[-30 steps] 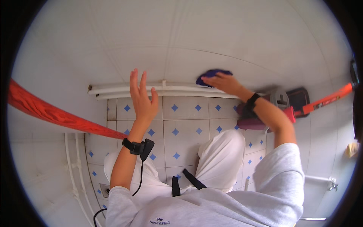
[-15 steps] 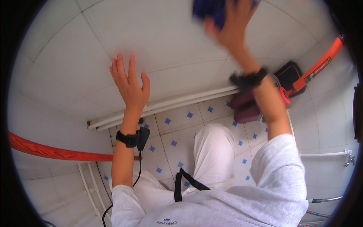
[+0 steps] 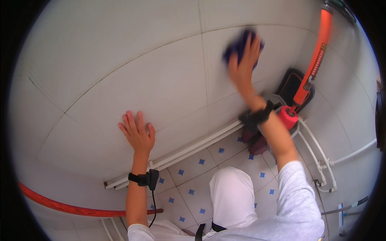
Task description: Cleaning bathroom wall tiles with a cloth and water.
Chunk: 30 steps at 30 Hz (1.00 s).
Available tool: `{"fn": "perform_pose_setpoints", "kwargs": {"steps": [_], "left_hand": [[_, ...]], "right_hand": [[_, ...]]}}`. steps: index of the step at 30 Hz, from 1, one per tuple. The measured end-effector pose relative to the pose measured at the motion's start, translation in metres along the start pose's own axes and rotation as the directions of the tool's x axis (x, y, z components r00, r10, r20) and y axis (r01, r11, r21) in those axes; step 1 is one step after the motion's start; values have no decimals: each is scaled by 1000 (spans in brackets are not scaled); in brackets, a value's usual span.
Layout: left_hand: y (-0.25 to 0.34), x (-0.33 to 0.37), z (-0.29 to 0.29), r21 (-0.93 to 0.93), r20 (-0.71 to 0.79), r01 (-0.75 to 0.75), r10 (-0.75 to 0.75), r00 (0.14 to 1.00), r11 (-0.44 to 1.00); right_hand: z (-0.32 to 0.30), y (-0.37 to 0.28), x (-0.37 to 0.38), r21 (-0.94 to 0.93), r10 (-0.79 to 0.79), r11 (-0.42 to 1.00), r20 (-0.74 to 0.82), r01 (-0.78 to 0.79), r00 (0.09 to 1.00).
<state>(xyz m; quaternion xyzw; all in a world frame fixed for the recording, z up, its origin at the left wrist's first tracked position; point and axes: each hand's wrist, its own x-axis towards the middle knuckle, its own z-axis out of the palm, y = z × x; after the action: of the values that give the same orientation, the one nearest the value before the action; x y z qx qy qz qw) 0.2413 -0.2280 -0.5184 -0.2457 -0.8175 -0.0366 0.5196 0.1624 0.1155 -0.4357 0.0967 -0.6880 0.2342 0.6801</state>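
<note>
My right hand (image 3: 243, 71) presses a dark blue cloth (image 3: 236, 47) against the white tiled wall (image 3: 140, 84); its fingers lie over the cloth, and motion blurs both a little. Lower on the same wall and to the left, my left hand (image 3: 139, 134) rests palm down, fingers spread, holding nothing. Each wrist wears a black strap with a small box, and a cable hangs from the left one.
White pipes (image 3: 205, 143) run along the wall's foot, above floor tiles with blue diamonds. Right of my right arm stand an orange pole (image 3: 315, 60) with a red joint, a black tray-like object (image 3: 288, 85) and purple footwear (image 3: 257, 146). A red wood-grained pole (image 3: 80, 208) juts in from the left.
The view has shifted to show more of the wall. My right hand and the cloth appear lower in the picture, nearer the orange pole. My left hand stays spread at the wall.
</note>
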Motion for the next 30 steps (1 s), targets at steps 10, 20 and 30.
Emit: {"fn": "perform_pose_setpoints", "kwargs": {"steps": [10,20,30], "left_hand": [[-7,0,9,160,-29,-1,6,1000,987],[-12,35,-13,119,20,72,-75,997,990],[-24,1,-16,148,7,46,-48,999,988]], "right_hand": [[22,-128,-45,309,-646,763,360,567,673],[-17,80,26,151,59,988,-171,-33,983],[44,-200,-44,387,-619,761,189,521,762]]}}
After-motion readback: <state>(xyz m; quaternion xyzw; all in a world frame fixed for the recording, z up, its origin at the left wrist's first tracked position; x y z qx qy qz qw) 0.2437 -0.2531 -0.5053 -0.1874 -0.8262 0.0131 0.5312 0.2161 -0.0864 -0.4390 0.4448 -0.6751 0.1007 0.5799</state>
